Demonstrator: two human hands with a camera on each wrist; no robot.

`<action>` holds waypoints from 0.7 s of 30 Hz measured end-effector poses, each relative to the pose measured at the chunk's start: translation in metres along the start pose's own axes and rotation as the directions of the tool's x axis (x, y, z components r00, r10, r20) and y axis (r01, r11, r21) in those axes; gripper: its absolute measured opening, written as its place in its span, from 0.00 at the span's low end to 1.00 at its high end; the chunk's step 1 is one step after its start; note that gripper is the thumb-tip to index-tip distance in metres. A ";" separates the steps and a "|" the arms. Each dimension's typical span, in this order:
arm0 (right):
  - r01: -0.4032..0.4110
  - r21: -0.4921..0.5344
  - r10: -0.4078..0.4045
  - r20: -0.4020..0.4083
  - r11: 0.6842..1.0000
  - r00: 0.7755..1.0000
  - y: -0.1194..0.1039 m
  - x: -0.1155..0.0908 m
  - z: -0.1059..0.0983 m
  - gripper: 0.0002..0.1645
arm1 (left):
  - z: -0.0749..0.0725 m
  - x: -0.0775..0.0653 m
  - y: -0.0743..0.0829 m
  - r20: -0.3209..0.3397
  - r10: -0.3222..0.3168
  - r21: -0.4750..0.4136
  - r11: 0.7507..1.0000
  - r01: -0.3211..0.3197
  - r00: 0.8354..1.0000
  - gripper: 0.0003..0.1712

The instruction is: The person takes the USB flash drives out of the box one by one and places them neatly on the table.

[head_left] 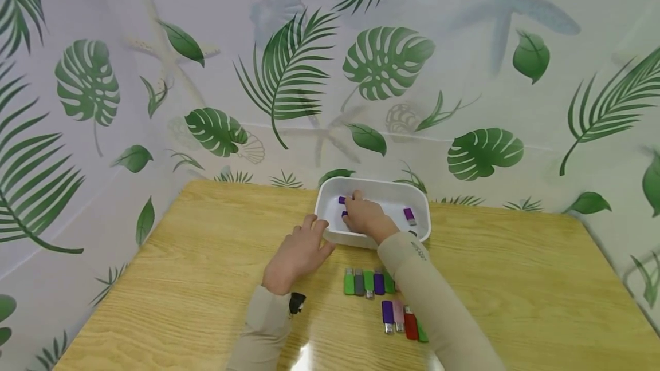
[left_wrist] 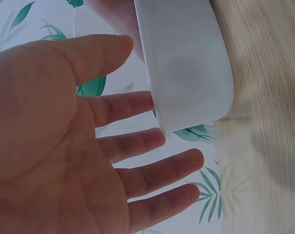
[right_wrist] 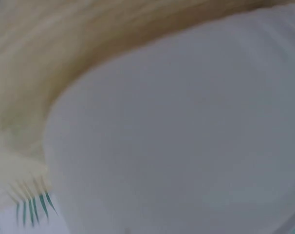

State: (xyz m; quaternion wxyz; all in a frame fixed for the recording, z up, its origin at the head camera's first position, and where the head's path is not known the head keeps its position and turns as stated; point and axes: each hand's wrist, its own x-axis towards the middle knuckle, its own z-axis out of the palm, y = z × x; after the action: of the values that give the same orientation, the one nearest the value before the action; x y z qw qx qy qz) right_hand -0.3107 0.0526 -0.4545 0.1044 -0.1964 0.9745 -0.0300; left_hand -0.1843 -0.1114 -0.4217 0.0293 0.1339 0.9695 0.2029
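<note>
A white plastic bin (head_left: 371,239) stands at the back of the table. My right hand (head_left: 364,215) reaches down into it; two purple USB sticks (head_left: 342,200) show at its fingers, and whether it pinches one is hidden. Another purple USB stick (head_left: 409,214) lies in the bin's right part. My left hand (head_left: 301,251) is at the bin's left front corner. In the left wrist view its fingers (left_wrist: 159,168) are straight and spread, some touching the bin's rim. The right wrist view shows the blurred bin wall (right_wrist: 176,131) and no hand.
In front of the bin, several USB sticks lie side by side in a row, among them a grey one (head_left: 359,283). A second row nearer me includes a red one (head_left: 410,324); my right sleeve (head_left: 438,296) covers part of both rows. A leaf-printed sheet (head_left: 309,73) hangs behind the table (head_left: 206,279).
</note>
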 end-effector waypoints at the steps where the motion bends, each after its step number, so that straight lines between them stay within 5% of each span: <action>1: -0.001 -0.015 0.001 0.011 1.000 1.000 0.001 0.000 -0.001 0.28 | 0.000 0.000 0.000 0.002 0.002 -0.002 1.000 -0.002 1.000 0.28; 10: -0.005 -0.060 0.008 0.052 0.998 0.999 0.019 -0.002 -0.014 0.24 | -0.002 0.001 0.000 0.002 -0.010 -0.020 1.000 0.010 1.000 0.28; 21: -0.062 0.097 0.060 0.022 0.993 0.998 0.042 -0.017 -0.022 0.12 | -0.002 -0.001 0.003 0.011 -0.011 -0.038 0.999 0.011 1.000 0.29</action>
State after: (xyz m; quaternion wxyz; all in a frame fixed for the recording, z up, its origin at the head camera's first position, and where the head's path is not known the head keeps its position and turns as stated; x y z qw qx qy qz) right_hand -0.3163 0.0981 -0.4337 0.1241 -0.1613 0.9764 -0.0724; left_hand -0.1825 -0.1101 -0.4192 0.0385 0.1291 0.9660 0.2205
